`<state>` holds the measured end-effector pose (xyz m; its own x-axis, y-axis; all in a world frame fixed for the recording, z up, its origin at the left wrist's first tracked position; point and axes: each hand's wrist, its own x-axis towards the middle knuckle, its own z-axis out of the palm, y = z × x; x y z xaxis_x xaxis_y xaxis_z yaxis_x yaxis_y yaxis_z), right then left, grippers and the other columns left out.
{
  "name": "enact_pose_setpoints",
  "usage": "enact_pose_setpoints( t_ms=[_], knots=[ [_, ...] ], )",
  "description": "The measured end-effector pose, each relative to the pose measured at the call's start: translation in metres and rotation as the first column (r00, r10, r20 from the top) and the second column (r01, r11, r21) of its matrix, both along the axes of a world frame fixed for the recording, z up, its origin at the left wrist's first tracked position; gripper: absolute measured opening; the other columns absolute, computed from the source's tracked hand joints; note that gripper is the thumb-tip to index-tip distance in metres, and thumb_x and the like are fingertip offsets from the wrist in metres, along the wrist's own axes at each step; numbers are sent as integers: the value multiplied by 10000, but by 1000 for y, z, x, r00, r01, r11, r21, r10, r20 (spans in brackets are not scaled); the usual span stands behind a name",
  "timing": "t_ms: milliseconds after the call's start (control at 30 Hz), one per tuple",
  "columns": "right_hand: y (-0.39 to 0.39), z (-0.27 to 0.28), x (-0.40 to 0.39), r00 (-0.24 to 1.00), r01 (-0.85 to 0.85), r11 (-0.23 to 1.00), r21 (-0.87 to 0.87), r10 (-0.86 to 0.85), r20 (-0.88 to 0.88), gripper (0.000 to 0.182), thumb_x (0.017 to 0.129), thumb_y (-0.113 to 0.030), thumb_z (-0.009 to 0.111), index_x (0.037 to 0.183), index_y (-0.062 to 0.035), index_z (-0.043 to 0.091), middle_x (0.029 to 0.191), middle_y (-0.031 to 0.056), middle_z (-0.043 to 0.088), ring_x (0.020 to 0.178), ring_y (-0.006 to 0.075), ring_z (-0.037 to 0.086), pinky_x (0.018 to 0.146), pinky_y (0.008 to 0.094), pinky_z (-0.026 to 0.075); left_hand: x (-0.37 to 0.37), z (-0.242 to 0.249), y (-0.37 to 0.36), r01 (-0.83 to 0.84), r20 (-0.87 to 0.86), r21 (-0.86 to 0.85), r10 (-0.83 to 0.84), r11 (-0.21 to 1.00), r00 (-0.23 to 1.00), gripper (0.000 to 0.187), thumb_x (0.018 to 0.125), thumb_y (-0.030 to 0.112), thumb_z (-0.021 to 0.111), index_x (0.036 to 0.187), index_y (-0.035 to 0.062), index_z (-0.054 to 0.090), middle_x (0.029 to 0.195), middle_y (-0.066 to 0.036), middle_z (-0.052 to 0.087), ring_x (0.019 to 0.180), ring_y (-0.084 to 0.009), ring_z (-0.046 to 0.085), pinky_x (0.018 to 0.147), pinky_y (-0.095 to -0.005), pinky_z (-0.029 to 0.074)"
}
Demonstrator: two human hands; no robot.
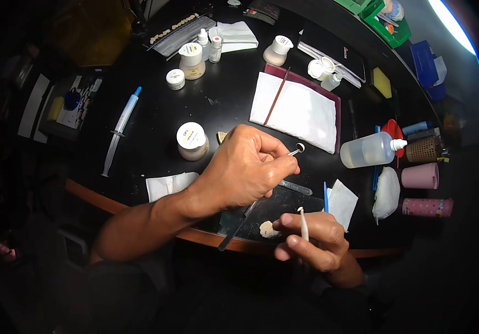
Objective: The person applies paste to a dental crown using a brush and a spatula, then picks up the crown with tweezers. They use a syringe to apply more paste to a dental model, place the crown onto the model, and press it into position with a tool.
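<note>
My left hand (pixel 247 167) is closed around a thin metal instrument (pixel 292 152), whose far end carries a small round, cup-like piece, pale with a dark middle. Lower and to the right, my right hand (pixel 320 242) holds a slim pale-handled tool (pixel 304 225) between its fingers, with a small yellowish tip pointing up. Beside the right fingertips, a beige mound of paste or powder (pixel 268 229) lies on a dark glassy slab (pixel 250 225). A flat metal tool (pixel 296 187) lies partly behind my left hand.
Behind my left hand stands a lidded jar (pixel 192 141). A brush (pixel 277 97) rests on white tissue (pixel 303 111) in a maroon tray (pixel 337 119). A squeeze bottle (pixel 367 150) lies at right, near a pink cup (pixel 420 176). A syringe (pixel 120 131) lies left; more jars (pixel 191 61) stand behind.
</note>
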<state>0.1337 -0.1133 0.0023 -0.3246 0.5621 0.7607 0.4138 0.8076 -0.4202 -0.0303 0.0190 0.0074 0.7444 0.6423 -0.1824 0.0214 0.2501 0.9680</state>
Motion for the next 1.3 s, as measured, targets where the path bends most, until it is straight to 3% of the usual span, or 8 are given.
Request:
enact_pose_setpoints(
  t_ms=[100, 267, 600, 700, 833, 900, 1033, 1300],
  knots=[
    [3, -14, -10, 996, -91, 996, 5, 91, 15, 247, 823, 7, 841, 1025, 16, 700, 1212, 344, 702, 716, 211, 770, 556, 263, 620, 4, -3, -3, -26, -25, 60, 27, 998, 999, 226, 980, 144, 708, 920, -59, 784, 572, -5, 636, 456, -21, 511, 430, -202, 341],
    [5, -10, -20, 993, -111, 992, -61, 109, -42, 254, 776, 124, 817, 968, 48, 669, 1100, 344, 726, 858, 327, 807, 697, 389, 688, 10, -10, -8, -60, -82, 180, 76, 982, 994, 217, 950, 135, 714, 898, -65, 779, 526, 0, 607, 444, -19, 502, 423, -221, 337],
    [9, -8, -20, 997, -69, 997, -17, 70, 41, 181, 787, 33, 818, 929, 21, 707, 1074, 314, 750, 782, 265, 797, 548, 274, 616, 13, -8, -10, -111, -114, 149, 128, 983, 985, 238, 874, 143, 726, 798, -80, 754, 517, -7, 599, 484, -29, 493, 449, -262, 365],
    [9, -14, -19, 998, -56, 998, 0, 56, 28, 204, 763, 51, 821, 936, 26, 715, 1061, 314, 753, 781, 270, 799, 569, 292, 635, 14, -13, -11, -88, -110, 167, 108, 982, 988, 262, 906, 174, 739, 826, -75, 754, 523, -14, 608, 484, -33, 519, 445, -253, 375],
    [3, -7, -10, 996, -75, 997, -9, 74, -58, 253, 773, 144, 779, 955, 49, 632, 1124, 322, 722, 870, 337, 803, 712, 400, 694, 12, -1, -9, -4, -29, -74, 2, 997, 1000, 310, 1003, 253, 739, 935, -49, 755, 612, -26, 653, 476, -30, 546, 427, -196, 366],
    [-1, -8, -3, 991, -71, 997, -21, 68, -115, 210, 821, 134, 756, 987, 69, 646, 1185, 332, 693, 969, 347, 794, 788, 385, 693, 11, -3, -7, 45, 67, -203, -32, 978, 997, 347, 1021, 293, 730, 978, -51, 752, 654, -46, 676, 481, -45, 571, 427, -185, 390],
    [-6, -10, 14, 980, -99, 994, -42, 90, -179, 329, 822, 223, 713, 1066, 78, 546, 1259, 309, 605, 1055, 412, 765, 848, 419, 700, 5, -3, -7, 176, 290, -466, -38, 867, 956, 323, 1066, 210, 644, 1161, -92, 703, 806, -99, 710, 540, -103, 675, 442, -185, 454],
    [-17, -9, 19, 956, -188, 966, -177, 139, -257, 337, 826, 238, 687, 1075, 61, 544, 1235, 303, 602, 1054, 422, 760, 850, 416, 700, 2, -1, -10, 181, 276, -460, -54, 869, 960, 312, 1085, 164, 604, 1233, -106, 655, 922, -186, 758, 597, -123, 713, 465, -187, 491]
  ],
)
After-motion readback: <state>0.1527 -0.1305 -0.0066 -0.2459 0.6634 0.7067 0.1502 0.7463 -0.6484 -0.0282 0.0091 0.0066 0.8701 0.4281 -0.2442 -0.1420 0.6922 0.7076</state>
